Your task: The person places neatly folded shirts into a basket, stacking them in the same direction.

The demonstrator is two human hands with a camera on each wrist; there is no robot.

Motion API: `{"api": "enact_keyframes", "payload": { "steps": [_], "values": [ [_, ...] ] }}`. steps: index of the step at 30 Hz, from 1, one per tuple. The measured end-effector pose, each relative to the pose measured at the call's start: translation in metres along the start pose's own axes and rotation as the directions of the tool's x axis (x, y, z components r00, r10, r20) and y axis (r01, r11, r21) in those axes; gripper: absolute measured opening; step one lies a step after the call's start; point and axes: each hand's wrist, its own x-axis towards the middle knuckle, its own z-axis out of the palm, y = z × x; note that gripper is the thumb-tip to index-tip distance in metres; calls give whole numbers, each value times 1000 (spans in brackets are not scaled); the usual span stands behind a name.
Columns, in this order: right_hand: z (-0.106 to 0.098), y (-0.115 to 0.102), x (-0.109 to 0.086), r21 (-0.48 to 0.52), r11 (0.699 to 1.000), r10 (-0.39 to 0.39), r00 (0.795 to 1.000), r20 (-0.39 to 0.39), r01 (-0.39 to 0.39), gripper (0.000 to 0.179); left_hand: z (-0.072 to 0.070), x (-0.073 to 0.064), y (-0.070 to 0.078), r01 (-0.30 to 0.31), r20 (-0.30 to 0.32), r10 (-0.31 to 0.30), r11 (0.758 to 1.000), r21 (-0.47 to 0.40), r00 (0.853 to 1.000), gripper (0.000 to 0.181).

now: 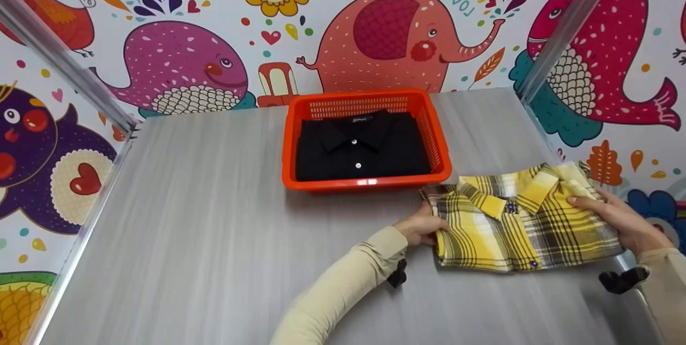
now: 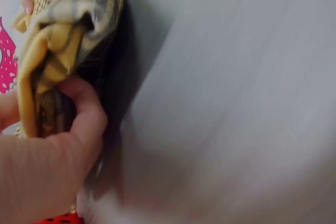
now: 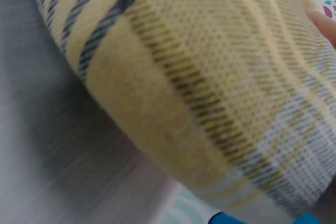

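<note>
A folded yellow plaid shirt [image 1: 482, 238] with its collar up is held above the table's right side. My left hand [image 1: 420, 225] grips its left edge, thumb on top; in the left wrist view the fingers curl under the folded layers [image 2: 58, 56]. At the shirt's right edge my right hand [image 1: 624, 216] pinches it, thumb on the upper face. The right wrist view is mostly filled by the plaid cloth [image 3: 199, 87], with only a fingertip showing. Behind and left, a folded black shirt [image 1: 364, 152] lies in an orange-red basket [image 1: 367, 180].
The grey table [image 1: 203, 216] reaches from the left wall to the right wall. Cartoon-printed panels [image 1: 289, 34] enclose the back and sides, with metal posts [image 1: 568, 29] at the corners. The basket stands near the back panel.
</note>
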Motion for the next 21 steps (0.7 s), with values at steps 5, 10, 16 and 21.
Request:
{"api": "enact_keyframes", "payload": {
  "steps": [5, 10, 16, 21],
  "values": [
    [4, -1, 0, -53, 997, -53, 998, 30, 54, 83, -6, -10, -5, 14, 48, -14, 1000, -3, 999, 96],
    [12, -3, 0, -59, 995, -78, 995, 64, 82, 82, -21, -19, -9, 10, 97, -8, 1000, -18, 995, 103],
    [26, -5, 2, -114, 987, -101, 992, 76, 109, 87, -44, -29, -15, -21, 149, 26, 999, -35, 988, 107],
    [42, -2, 3, -135, 978, -147, 985, 94, 159, 84, -63, -40, -21, -48, 183, 58, 997, -61, 981, 110]
  ]
}}
